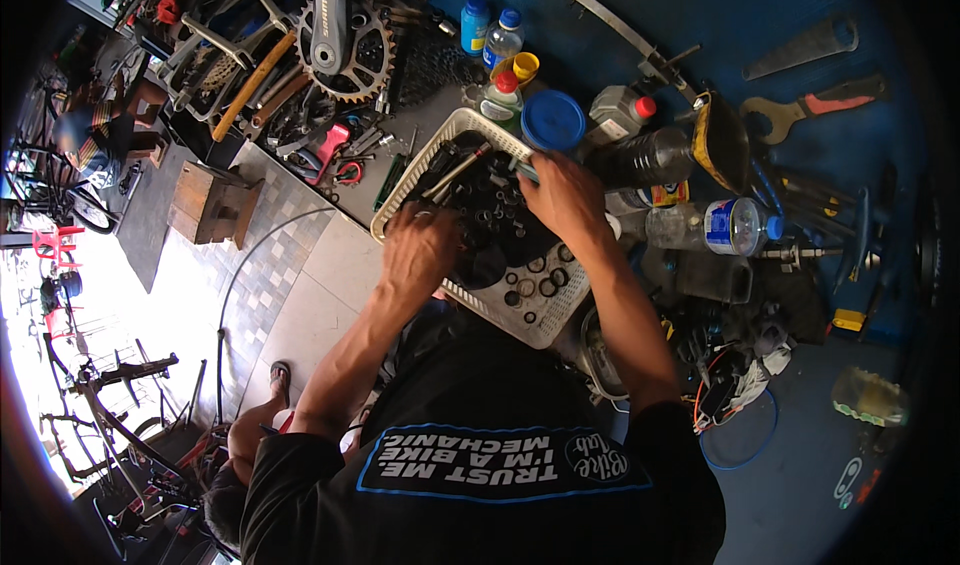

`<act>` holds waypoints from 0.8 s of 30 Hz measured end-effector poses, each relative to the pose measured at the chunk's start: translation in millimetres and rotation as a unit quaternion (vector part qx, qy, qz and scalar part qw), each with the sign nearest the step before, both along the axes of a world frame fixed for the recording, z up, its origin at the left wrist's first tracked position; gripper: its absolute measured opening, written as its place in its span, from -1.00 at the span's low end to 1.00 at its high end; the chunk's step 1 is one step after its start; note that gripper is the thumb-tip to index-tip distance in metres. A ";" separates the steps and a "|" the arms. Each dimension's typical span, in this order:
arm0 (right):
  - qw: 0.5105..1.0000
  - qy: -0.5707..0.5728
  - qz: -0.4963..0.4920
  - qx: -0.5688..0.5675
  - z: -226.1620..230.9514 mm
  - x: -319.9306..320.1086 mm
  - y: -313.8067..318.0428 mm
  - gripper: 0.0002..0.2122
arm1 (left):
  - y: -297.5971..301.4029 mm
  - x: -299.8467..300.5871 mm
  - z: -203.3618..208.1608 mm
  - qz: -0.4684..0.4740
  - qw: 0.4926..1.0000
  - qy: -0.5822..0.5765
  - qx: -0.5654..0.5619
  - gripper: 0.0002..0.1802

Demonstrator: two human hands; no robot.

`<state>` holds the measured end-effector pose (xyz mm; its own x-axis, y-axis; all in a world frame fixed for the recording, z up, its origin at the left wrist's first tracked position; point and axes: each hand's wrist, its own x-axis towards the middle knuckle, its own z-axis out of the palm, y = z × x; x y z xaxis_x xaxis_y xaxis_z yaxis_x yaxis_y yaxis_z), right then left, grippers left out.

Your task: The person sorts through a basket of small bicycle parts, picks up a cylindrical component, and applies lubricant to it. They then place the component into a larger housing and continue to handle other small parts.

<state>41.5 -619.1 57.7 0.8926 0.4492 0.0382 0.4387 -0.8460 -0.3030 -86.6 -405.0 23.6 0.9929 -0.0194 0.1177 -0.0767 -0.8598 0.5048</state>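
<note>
A cream plastic basket [553, 331] sits in front of me, filled with small bolts, dark metal bits and black rings [548, 287]. My left hand [420, 245] reaches over its left side, knuckles up, with the fingertips bent down among the dark parts and hidden. At the far right side of the basket, my right hand [565, 202] is closed, thumb and fingers together around a small grey piece [526, 171] whose kind I cannot make out. A metal rod-like part [462, 172] lies in the basket between the hands.
Beyond the basket stand a blue-lidded tub [553, 120], several bottles and a red-capped jug [618, 115]. A crankset [340, 50] and loose tools crowd the far left bench. Clear bottles [705, 227] lie at right. A wooden stool [210, 203] and another person's leg [262, 415] are at left.
</note>
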 end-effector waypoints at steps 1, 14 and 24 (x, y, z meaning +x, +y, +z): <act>1.000 0.011 0.005 0.010 1.7 5.9 12.3 -0.79 | 6.4 -0.8 5.8 0.034 0.999 0.001 0.037 -0.75; 0.993 0.022 0.092 -0.068 -64.9 66.1 99.8 -0.93 | 22.4 21.5 13.7 0.047 0.934 0.243 0.258 -0.87; 0.997 -0.029 0.072 0.024 -30.8 30.9 52.2 -0.71 | 20.0 25.6 -2.1 0.001 0.938 0.257 0.233 -0.85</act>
